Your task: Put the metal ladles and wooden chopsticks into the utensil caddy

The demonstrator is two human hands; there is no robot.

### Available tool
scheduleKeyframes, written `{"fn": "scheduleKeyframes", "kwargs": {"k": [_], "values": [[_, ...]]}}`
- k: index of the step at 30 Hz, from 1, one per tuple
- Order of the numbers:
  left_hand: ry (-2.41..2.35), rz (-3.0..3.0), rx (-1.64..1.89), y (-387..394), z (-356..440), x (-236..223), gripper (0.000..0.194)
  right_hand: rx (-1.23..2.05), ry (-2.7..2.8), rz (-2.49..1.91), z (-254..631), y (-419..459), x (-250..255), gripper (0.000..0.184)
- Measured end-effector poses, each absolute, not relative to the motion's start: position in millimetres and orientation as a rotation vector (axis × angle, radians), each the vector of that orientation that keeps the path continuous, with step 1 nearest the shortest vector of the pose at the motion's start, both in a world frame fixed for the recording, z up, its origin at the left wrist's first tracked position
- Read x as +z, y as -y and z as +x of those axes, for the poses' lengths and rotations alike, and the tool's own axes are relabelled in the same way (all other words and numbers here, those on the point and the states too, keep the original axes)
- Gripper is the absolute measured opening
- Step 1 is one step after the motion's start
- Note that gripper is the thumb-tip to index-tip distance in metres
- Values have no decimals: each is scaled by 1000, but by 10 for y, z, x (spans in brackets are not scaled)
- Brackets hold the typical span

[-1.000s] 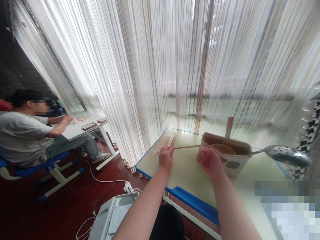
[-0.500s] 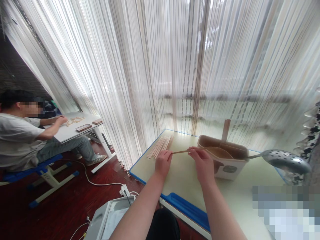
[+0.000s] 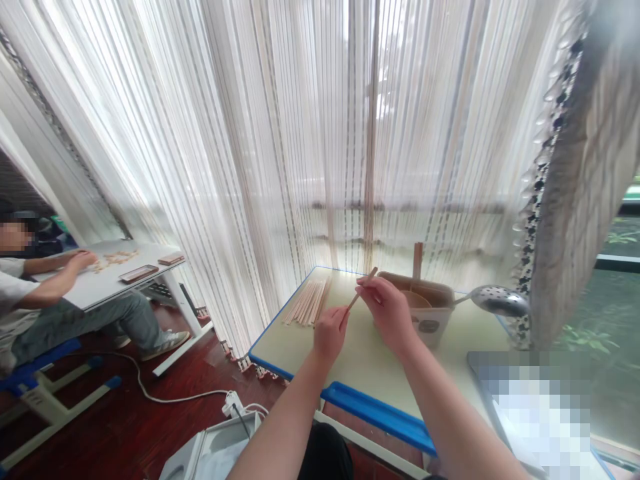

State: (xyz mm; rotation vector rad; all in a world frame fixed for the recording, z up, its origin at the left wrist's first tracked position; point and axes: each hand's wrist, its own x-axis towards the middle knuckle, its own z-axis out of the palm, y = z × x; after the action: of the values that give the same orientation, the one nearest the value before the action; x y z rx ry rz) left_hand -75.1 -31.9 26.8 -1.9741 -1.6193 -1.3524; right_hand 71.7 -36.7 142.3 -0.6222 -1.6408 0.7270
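A thin wooden chopstick [image 3: 355, 299] slants up to the right between my hands, above the table. My left hand [image 3: 330, 331] is closed around its lower end. My right hand [image 3: 386, 312] pinches it near the upper end, whose tip sticks out past the fingers; whether a second stick lies along it I cannot tell. To the left of my hands a bundle of loose chopsticks [image 3: 309, 301] lies on the tabletop. Behind my right hand stands a white and brown utensil holder [image 3: 443, 321], partly hidden. Upright sticks [image 3: 417, 260] and a metal slotted spoon [image 3: 500, 300] stick out of it.
The pale table [image 3: 360, 360] has a blue edge and a blue front tray [image 3: 380, 417]. A blurred-out flat object [image 3: 535, 407] lies at its right. Sheer curtains [image 3: 300, 133] hang behind. Further left, a person [image 3: 30, 293] handles small pieces at a white table [image 3: 105, 287]. A power strip [image 3: 233, 405] lies below.
The chopstick has turned from nearly level to a steep slant, its right end raised. My right hand has shifted up with it. The view has swung to the right.
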Motion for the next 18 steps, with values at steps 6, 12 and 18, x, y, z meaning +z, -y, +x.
{"fn": "scheduleKeyframes", "kwargs": {"k": [6, 12, 18], "values": [[1453, -2085, -1503, 221, -256, 720, 25, 421, 1637, -642, 1117, 392, 1915, 19], [1330, -2132, -1760, 82, 216, 1232, 26, 502, 1589, -616, 1441, 337, 2527, 27], [1277, -2225, -1915, -157, 499, 1554, 28, 371, 1783, -682, 1676, 219, 2865, 26]]}}
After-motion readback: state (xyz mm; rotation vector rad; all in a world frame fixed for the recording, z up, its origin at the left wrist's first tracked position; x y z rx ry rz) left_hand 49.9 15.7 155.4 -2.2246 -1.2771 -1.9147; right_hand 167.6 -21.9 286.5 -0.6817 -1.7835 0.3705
